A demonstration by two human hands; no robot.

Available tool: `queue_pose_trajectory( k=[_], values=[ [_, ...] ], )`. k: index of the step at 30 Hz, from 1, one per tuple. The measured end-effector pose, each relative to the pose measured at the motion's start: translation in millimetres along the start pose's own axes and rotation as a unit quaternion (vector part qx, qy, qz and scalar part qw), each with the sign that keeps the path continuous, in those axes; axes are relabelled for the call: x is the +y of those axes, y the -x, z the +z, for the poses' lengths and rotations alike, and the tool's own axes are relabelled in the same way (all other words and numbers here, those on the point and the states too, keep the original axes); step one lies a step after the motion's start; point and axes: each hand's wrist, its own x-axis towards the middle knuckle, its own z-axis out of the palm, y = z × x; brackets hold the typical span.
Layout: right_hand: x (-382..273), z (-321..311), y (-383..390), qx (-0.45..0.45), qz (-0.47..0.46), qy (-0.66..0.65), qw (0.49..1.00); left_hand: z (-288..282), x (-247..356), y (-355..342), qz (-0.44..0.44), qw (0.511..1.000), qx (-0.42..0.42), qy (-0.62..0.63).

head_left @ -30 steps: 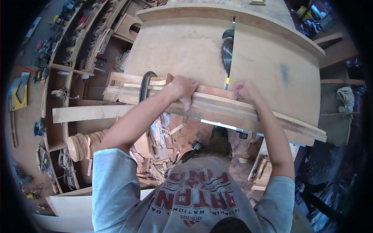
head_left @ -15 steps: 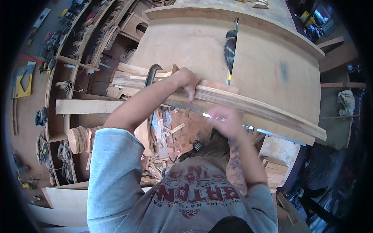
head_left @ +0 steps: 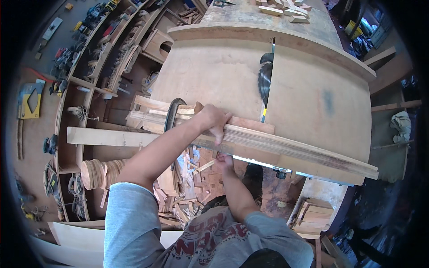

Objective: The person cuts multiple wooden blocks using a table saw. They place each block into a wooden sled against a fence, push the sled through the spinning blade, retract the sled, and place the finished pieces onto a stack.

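on long tan wooden strip (head_left: 304, 150): left hand (head_left: 215, 123) clasped
right hand (head_left: 224, 161): curled, hold unclear
strip: likely steadied; firmness required next

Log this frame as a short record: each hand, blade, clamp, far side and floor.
Left hand: grips the long, pale, layered-wood bar, thumb on its near side
Right hand: below the bar, fingers bunched; contact unclear
Cutter: dark, round, toothed metal blade in the pale plywood tabletop
Holder: black, curved metal clamp over the bar, left of the left hand
Beyond: small, pale, angular wooden blocks
Below: pale wood offcuts scattered on the brown floor
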Motion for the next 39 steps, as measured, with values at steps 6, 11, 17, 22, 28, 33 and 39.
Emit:
queue_pose_trajectory(
  k=[6, 11, 17, 22, 28, 33, 39],
  values=[
    [-2.5, 13.9, 31.1, -0.039, 0.047, 0.012, 0.998, 2.3, -3.5, 1.4, 0.020, 0.999, 0.037, 0.000],
    [-9.5, 4.9, 136.5, -0.150, 0.027, 0.820, 0.552, 11.6, -9.5, -8.0, 0.025, 1.000, -0.001, -0.003],
    [-93.3, 135.8, 405.9, -0.174, -0.507, 0.764, 0.358, -2.2, -5.1, 10.4, 0.022, 0.999, -0.030, -0.020],
    [-191.1, 200.2, 451.0, -0.003, -0.555, 0.832, 0.014, 13.4, -6.3, 1.9, 0.060, 0.992, 0.106, -0.046],
    [-211.2, 189.9, 433.0, 0.039, -0.489, 0.871, 0.005, 10.6, -3.2, 5.9, 0.028, 0.999, 0.027, -0.007],
    [-221.4, 188.8, 431.5, 0.080, -0.466, 0.881, 0.015, 13.0, -2.9, 3.6, 0.018, 1.000, 0.009, -0.007],
    [-223.8, 181.3, 431.9, 0.142, -0.520, 0.841, -0.031, 13.4, -3.6, 0.9, 0.028, 0.999, 0.033, -0.012]
  ],
)
